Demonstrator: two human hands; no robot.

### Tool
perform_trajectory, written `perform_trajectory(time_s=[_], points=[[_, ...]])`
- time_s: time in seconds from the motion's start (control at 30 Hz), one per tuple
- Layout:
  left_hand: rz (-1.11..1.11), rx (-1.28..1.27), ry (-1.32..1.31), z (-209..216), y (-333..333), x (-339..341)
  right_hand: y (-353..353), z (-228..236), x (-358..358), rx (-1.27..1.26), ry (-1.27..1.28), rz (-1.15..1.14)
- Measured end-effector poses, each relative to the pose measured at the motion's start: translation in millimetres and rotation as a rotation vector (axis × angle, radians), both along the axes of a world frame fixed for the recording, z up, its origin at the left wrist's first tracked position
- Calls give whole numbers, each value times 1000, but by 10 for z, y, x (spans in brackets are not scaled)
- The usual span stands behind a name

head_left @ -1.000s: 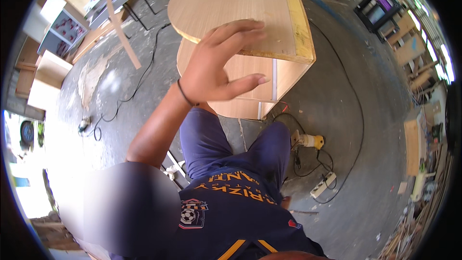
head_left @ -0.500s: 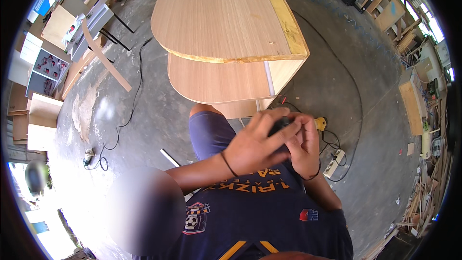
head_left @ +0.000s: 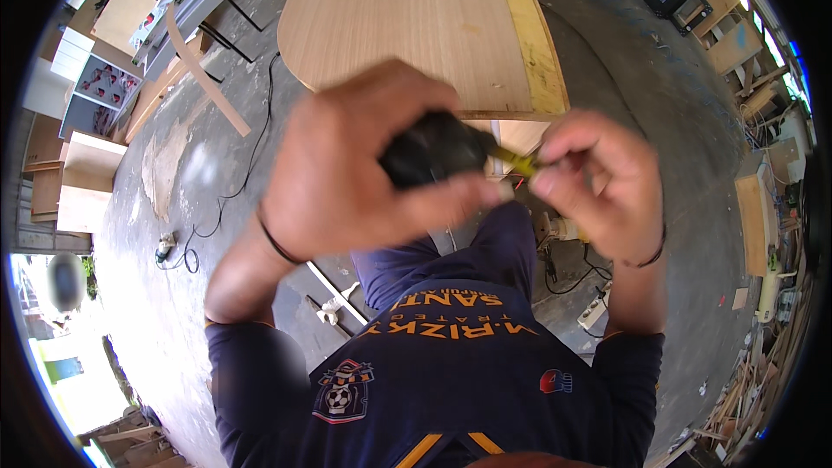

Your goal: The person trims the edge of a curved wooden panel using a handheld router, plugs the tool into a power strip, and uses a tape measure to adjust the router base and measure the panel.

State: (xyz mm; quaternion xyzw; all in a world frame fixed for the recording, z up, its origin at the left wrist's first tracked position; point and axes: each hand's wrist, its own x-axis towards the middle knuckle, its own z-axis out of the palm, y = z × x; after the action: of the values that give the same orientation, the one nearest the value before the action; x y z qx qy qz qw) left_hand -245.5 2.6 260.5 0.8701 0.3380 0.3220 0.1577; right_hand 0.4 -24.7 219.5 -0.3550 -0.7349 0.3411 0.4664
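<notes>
Concrete workshop floor [head_left: 693,165], grey, scuffed and paint-marked, fills most of the view. Wood-grain cabinet [head_left: 407,26] top centre, straight ahead of the person: rounded left side, yellowish strip [head_left: 524,26] along the right of its top panel. Grey table [head_left: 186,22] far upper left, thin dark legs; long curved wood strip [head_left: 201,78] slanting from it toward the floor. Black frame stand [head_left: 660,5] upper right, purple item in it. Scrap wood pile [head_left: 737,399] along the right rim. Person wears a navy jersey [head_left: 468,381] with orange lettering and purple-blue trousers [head_left: 407,273]; knees near the cabinet.

Both hands raised in front of the torso, motion-blurred. Left hand [head_left: 338,156]: half curled, thumb below and fingers above, wrapped on a black tape measure [head_left: 438,152]. Right hand [head_left: 607,182]: thumb and index nearly closed, pinching the end of the yellow blade [head_left: 513,160]; other fingers bent in. Tape measure sits centre, between the hands, short stretch of blade out. Its case overlaps the cabinet's near edge in view; cannot tell if they touch.

Smaller stuff: yellow-bodied power tool [head_left: 563,227] on the floor, partly behind the right hand; white power strip [head_left: 593,312] near the right forearm; dark cord [head_left: 264,121] left of the cabinet; thin dark wristband [head_left: 279,241] on the left wrist.
</notes>
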Motion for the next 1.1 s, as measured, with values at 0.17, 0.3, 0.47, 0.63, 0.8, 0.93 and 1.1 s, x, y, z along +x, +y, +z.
perform_trajectory(time_s=[0.17, 0.3, 0.47, 0.63, 0.8, 0.93, 1.1], points=[[218, -196, 214, 227, 420, -45, 381, 168, 293, -144, 47, -112], [257, -251, 342, 212, 488, -50, 545, 137, 324, -196, -76, -113], [254, -293, 490, 252, 529, -53, 556, 134, 443, -439, -55, -127], [149, -353, 517, 292, 609, -128, 569, 201, 401, -526, -107, -120], [55, -70, 510, 277, 531, -128, 544, 274, 418, -574, -177, -146], [98, 4, 496, 191, 437, -65, 565, 166, 403, -579, -151, -131], [-22, 282, 582, 143, 469, 55, 582, 129, 428, -538, -118, -121]])
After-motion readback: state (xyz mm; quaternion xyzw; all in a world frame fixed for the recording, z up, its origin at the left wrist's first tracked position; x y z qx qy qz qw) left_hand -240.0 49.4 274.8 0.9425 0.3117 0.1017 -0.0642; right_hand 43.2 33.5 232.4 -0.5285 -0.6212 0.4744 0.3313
